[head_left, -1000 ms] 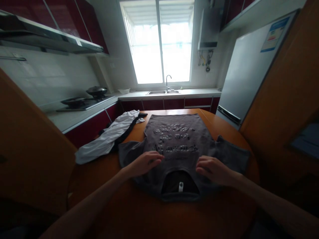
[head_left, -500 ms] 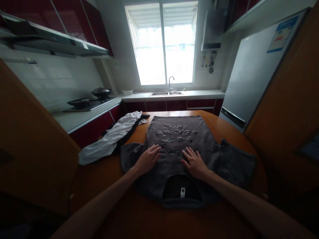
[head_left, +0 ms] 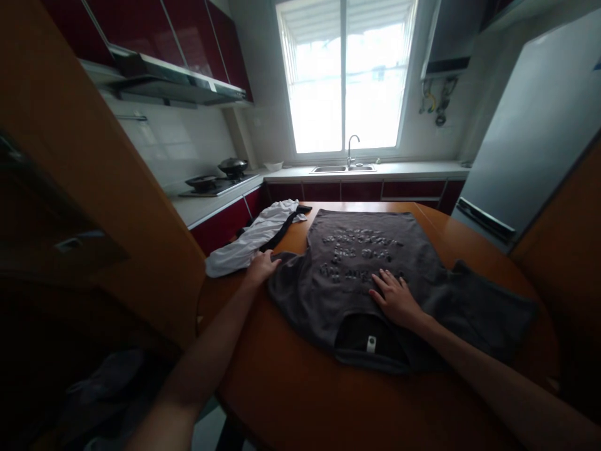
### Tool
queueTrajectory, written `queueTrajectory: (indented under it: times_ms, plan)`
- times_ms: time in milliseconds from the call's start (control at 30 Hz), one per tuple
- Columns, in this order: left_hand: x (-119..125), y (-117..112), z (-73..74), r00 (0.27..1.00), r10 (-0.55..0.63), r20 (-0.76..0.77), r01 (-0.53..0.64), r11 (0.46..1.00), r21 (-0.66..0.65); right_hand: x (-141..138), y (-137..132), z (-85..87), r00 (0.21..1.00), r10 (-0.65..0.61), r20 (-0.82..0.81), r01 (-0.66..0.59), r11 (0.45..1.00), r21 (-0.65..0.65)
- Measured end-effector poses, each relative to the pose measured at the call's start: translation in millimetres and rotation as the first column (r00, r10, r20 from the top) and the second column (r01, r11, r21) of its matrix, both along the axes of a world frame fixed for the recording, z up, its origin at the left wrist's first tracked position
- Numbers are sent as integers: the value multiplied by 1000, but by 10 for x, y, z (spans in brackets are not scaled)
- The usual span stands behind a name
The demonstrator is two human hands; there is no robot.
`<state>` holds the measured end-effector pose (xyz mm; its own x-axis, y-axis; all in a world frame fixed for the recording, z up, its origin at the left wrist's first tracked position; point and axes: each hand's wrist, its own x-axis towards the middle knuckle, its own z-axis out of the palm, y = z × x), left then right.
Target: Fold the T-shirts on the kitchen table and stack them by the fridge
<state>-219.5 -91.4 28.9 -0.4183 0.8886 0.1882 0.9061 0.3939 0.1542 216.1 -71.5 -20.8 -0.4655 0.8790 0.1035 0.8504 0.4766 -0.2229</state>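
Observation:
A dark grey T-shirt (head_left: pixel 366 250) with raised lettering lies spread on the wooden table, its neck opening and white label turned toward me. My right hand (head_left: pixel 397 297) rests flat on its chest beside the lowest row of letters, fingers spread. At the tip of the left sleeve, my left hand (head_left: pixel 263 266) has its fingers and thumb closed on the fabric edge. Just beyond that hand lies a heap of white and black clothes (head_left: pixel 256 241).
The round-ended wooden table (head_left: pixel 291 388) extends toward me. Behind it run a counter with a sink (head_left: pixel 342 168) and a stove (head_left: pixel 218 186) holding pans. A fridge (head_left: pixel 530 131) stands at right, a wooden door panel (head_left: pixel 126 188) at left.
My left hand has moved from the shirt's chest out to the left sleeve's edge and closed on it. My right hand stays flat on the chest. The view has turned left.

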Motion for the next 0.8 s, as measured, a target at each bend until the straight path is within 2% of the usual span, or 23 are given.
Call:
queueTrajectory:
  times_ms: [167, 300, 400, 500, 567, 667, 733, 767, 800]
  plan:
    - [82, 73, -18, 998, -53, -19, 53, 998, -16, 16, 31, -40, 1000, 0, 4, 0, 1000, 7]
    - [68, 41, 111, 998, -55, 18, 55, 998, -14, 22, 41, -47, 1000, 0, 5, 0, 1000, 13]
    - [7, -119, 307, 1000, -3, 3, 3, 999, 54, 22, 37, -51, 1000, -2, 4, 2, 1000, 19]
    - [-101, -376, 458, 994, 110, -26, -103, 979, 173, 18, 34, -66, 1000, 4, 0, -4, 999, 40]
    - [-154, -545, 479, 984, 173, -44, -161, 968, 193, 16, 36, -86, 1000, 9, -9, -8, 998, 59]
    - [-113, -721, 424, 968, 228, -103, -211, 965, 156, 17, 43, -116, 999, 12, -33, -9, 997, 76]
    - [10, -786, 372, 978, 171, -119, -147, 972, 183, 21, 43, -119, 998, 9, -54, -4, 996, 84]
    - [92, -814, 347, 993, 70, -100, -48, 978, 202, 22, 38, -109, 998, 11, -67, -4, 996, 94]
    - [181, -845, 320, 994, -88, -62, 99, 972, 213, 23, 30, -92, 996, 18, -83, -9, 994, 113]
